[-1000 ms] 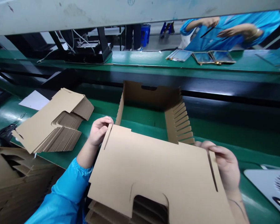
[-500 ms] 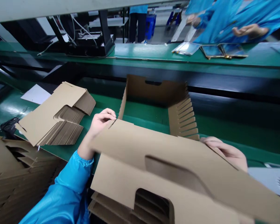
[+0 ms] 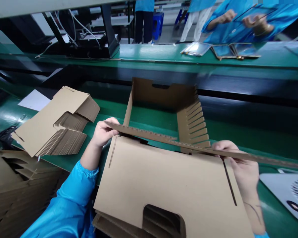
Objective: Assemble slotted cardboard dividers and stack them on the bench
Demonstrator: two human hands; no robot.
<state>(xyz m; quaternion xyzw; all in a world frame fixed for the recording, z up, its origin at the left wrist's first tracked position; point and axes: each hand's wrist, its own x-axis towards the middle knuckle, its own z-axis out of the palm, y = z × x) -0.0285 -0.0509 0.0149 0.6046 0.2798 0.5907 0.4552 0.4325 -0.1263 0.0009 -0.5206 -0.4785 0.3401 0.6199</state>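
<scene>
- Grip: L hand (image 3: 103, 132) & R hand (image 3: 243, 165) both are pinching a cardbd sheet (image 3: 154, 136), fingers narrow on it; sheet's R end is jutting past R hand.
- Sheet is showing nearly edge-on to cam, over far edge of near pile (image 3: 169, 181) (slotted cardbd pcs); can't tell if touching.
- Pose: L forearm, in blue sleeve (image 3: 64, 198), is slanting up from lower L; R forearm is rising from lower R, thumb side inward.
- Progress: walled frame (image 3: 161, 97) is standing on counter (image 3: 154, 115), back & both sides up, R side comb-cut; held sheet isn't sitting in it. Pcs in near pile & L pile (image 3: 52, 119) are lying stacked, unassembled.
- Farther out: vented grey unit (image 3: 280, 185) is sitting R; co-worker's hands (image 3: 227, 16) are holding sthg thin.
</scene>
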